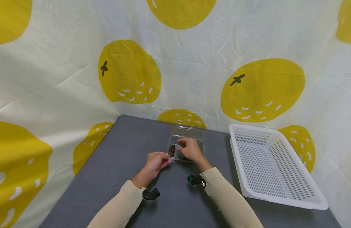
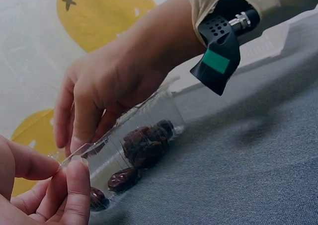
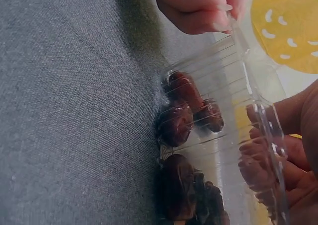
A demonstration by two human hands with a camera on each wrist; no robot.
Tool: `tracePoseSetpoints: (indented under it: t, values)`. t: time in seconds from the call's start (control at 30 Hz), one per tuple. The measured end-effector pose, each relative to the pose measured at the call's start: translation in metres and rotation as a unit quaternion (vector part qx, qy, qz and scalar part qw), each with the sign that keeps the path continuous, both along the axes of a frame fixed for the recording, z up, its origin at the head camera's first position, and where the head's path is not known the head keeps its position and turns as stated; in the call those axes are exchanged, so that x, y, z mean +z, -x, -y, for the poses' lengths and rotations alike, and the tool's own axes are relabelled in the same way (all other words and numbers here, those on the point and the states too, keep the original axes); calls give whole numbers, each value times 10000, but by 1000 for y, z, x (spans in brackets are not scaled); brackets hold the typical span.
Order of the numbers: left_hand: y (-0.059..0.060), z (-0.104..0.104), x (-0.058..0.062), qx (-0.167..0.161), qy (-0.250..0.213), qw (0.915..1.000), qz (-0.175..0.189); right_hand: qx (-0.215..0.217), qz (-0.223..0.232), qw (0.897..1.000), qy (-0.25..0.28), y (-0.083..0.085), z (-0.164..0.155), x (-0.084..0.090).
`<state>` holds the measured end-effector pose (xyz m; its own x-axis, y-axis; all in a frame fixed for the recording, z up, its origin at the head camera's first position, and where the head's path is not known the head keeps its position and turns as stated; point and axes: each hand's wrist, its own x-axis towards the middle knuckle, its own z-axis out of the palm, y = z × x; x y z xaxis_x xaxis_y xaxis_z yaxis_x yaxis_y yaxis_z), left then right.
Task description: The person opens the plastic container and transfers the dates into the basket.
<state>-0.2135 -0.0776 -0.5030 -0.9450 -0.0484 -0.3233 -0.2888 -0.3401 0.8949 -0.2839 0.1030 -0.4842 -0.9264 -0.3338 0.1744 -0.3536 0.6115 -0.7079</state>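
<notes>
A clear plastic clamshell box [image 1: 179,155] stands on the grey table with its lid [image 1: 188,130] raised at the far side. Dates [image 1: 172,151] lie along its left part, and several dark dates [image 2: 146,143] show through its near wall in the left wrist view. My left hand [image 1: 156,163] pinches the box's near left rim between thumb and fingers. Over the box, my right hand [image 1: 190,148] reaches in with fingers loosely bent and thumb apart. Through the plastic in the right wrist view, a brownish shape [image 3: 256,166] overlaps the right fingertips.
A white perforated plastic basket [image 1: 278,200] stands to the right of the box. The grey tabletop [image 1: 129,142] runs back to a white cloth wall [image 1: 189,76] with large yellow fruit prints. Black wrist cameras [image 1: 151,194] sit at both cuffs.
</notes>
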Motion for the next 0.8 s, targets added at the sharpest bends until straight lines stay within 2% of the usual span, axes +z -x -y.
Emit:
tracePoseSetpoints:
  t: [0.3, 0.53, 0.8]
  values:
    - [0, 2, 0, -45, -80, 10000, -7, 349, 247, 9978, -509, 8, 11, -1]
    - [2, 1, -1, -77, -82, 9999, 62, 581, 320, 9952, -716, 15, 13, -7]
    - [1, -1, -1, -67, -185, 9998, 9, 1105, -438, 9861, -1159, 23, 13, -11]
